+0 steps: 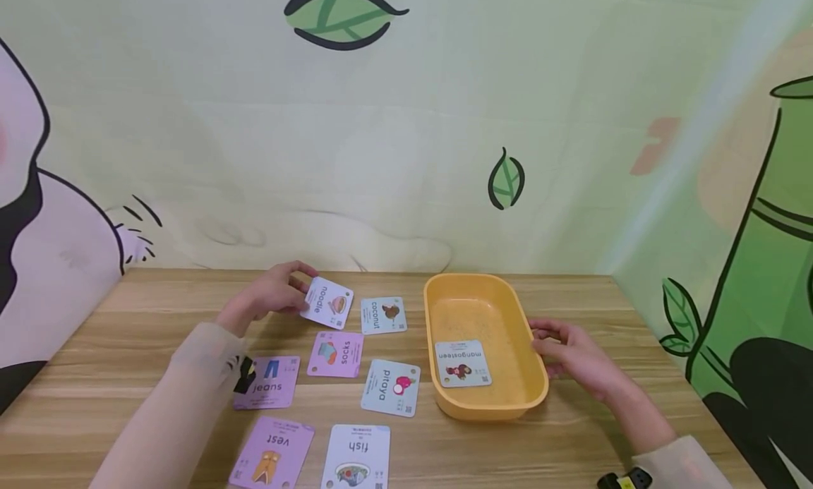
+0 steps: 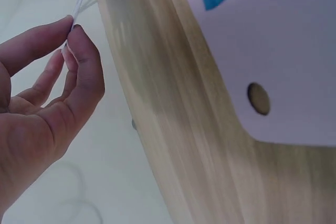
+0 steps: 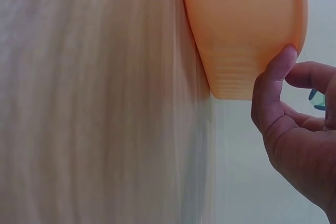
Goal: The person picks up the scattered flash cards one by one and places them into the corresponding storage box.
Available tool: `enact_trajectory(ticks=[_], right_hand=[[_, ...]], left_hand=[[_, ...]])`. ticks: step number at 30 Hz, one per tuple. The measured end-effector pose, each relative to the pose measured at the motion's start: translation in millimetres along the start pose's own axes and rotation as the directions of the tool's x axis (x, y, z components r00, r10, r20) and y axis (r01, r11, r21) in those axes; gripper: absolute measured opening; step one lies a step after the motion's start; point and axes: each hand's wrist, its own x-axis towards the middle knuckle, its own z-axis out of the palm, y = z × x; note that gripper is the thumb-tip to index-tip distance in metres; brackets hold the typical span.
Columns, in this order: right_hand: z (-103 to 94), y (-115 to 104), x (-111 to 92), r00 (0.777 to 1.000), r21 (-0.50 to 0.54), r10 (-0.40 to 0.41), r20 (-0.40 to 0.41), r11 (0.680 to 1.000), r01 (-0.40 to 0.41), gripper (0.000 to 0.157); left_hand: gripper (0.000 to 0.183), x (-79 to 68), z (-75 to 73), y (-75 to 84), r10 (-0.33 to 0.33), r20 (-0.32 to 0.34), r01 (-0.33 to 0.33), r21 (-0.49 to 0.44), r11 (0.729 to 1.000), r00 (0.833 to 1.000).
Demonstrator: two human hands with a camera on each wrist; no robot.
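My left hand pinches the left edge of the noodle card between thumb and fingers. In the left wrist view that card shows as a thin sliver, edge-on at the fingertips. Right of it lies the coconut card, with the socks card just below. At the right side of a yellow plastic bin, my right hand holds the rim, its thumb and fingers bent there. Inside the bin, toward the near left, lies the mangosteen card.
More picture cards lie face up on the wooden table: pitaya, jeans, vest and fish. My left forearm passes beside the jeans card. A printed cloth backdrop stands behind the table's far edge.
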Motion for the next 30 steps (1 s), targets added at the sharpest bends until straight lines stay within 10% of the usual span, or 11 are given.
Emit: enact_trajectory(ticks=[18,30], right_hand=[[0.6,1.3,2.3,1.0,0.0,-0.014,-0.006,1.0,0.014,0.057],[1.1,0.8,2.4,1.0,-0.005,-0.01,-0.009,1.0,0.01,0.056]], left_hand=[[0.07,-8.9,0.1,-1.5,0.069,0.004,-0.067,-0.184,0.981,0.998],[0.074,-14.7,14.4,6.3,0.123,0.024,-0.105,-0.383,0.918,0.992]])
